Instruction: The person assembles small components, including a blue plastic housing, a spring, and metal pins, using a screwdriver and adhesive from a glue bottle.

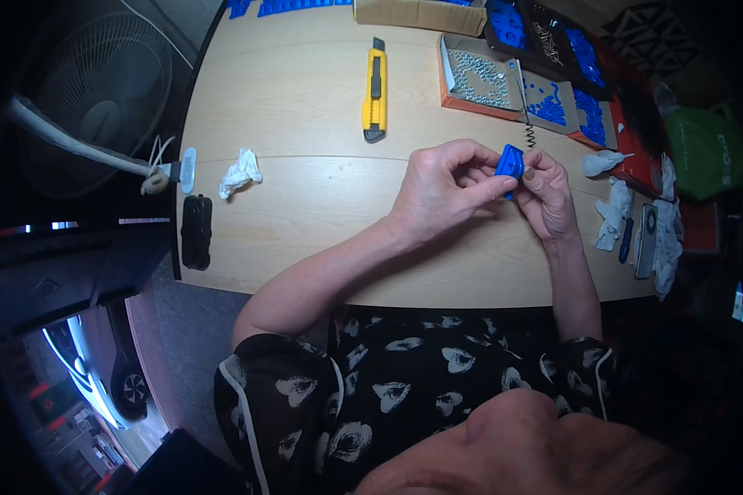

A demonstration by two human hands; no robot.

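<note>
A small blue plastic part with a hole in its face is held up between my two hands, above the right half of the table. My left hand pinches its lower left side between thumb and fingers. On its right side, the thumb and fingers of my right hand press against it; whether they also hold some tiny piece is hidden. Just beyond my fingers stands a thin black coiled spring. Farther off lies an open carton of small silvery balls.
Small blue pieces fill boxes at the far right. A yellow utility knife lies at the far middle. Crumpled white tissue and a black case are on the left. A squeeze bottle and a phone lie right.
</note>
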